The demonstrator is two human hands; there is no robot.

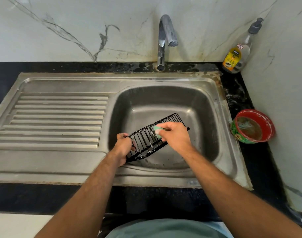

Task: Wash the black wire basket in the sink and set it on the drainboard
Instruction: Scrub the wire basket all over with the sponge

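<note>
A person scrubs a black wire basket (152, 140) over the steel sink (164, 103), held tilted above the basin w/ suds on its wires. The left hand (123, 148) grips the basket's lower left end, fingers curled round the frame; the right hand (172, 134) pinches a green sponge (158, 129) against the wires. Most of the sponge is hidden under the fingers, and the basket's far edge is partly covered by the right hand.

The ribbed drainboard (57, 117) lies left of the basin. The faucet (164, 40) stands behind the sink, spout over the basin; no stream can be made out. In the right corner, a clear pump bottle (239, 54) w/ a yellow label, text too small to read. Nearer, a red-rimmed tub (253, 126) sits on the black countertop (239, 93), contents murky. Marble-look wall panels (60, 31) back the counter.
</note>
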